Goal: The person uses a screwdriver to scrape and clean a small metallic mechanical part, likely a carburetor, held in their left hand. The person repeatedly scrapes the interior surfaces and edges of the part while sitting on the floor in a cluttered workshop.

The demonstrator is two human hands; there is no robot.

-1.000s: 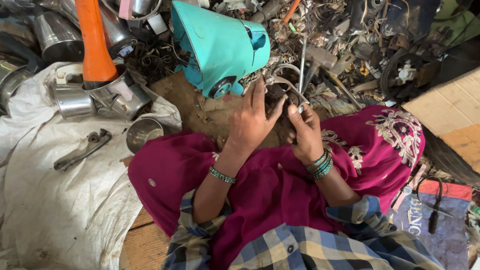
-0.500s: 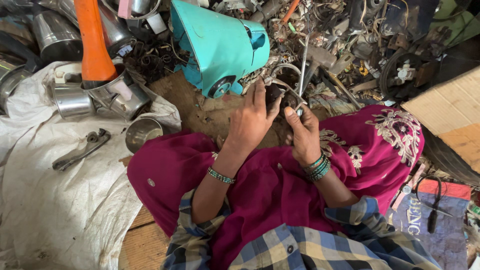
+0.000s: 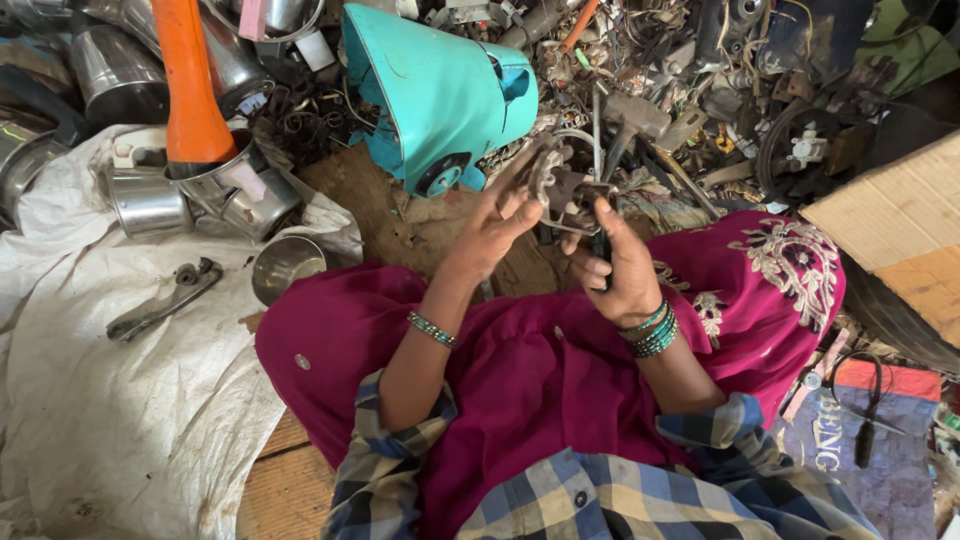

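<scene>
The left hand (image 3: 497,222) is cupping a small dark, toothed metal part (image 3: 556,187) with its fingers spread loosely along the left side. The right hand (image 3: 612,268) is closing around the same part from below, at about five o'clock, and is also gripping a dark handle whose kind I cannot tell. The part is sitting above the magenta cloth over the lap (image 3: 520,360), just beside a turquoise plastic housing (image 3: 440,90) at ten o'clock. Farther out at nine o'clock, a grey metal wrench (image 3: 165,300) is lying on a white sheet (image 3: 110,420), near shiny steel cups (image 3: 150,200) and an orange cone (image 3: 190,90).
</scene>
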